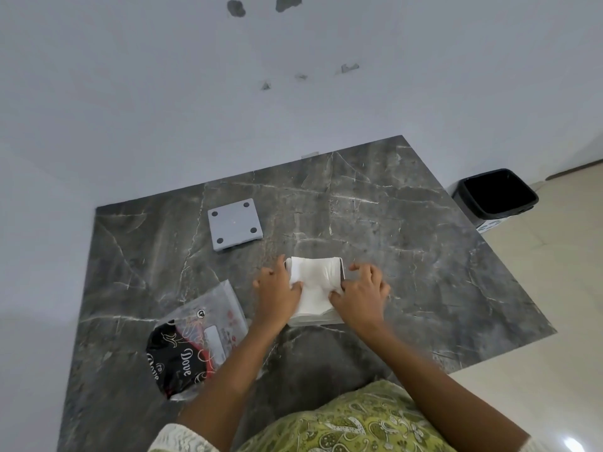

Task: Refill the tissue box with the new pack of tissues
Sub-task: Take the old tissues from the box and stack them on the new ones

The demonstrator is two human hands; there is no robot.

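A white stack of tissues (315,288) sits in the middle of the dark marble table (424,256), its far half tucked into a dark-edged tissue box (341,268) and its near half sticking out toward me. My left hand (277,290) presses on the stack's left side with the thumb on top. From the right, my right hand (360,293) presses the stack the same way. A grey square base plate (235,224) with round feet lies upside down behind the hands. The empty black and clear plastic tissue wrapper (192,340) lies to my left.
A black waste bin (496,195) stands on the tiled floor beyond the table's right corner. A white wall (195,109) borders the table at the back and left. My green patterned clothing (352,422) shows at the bottom.
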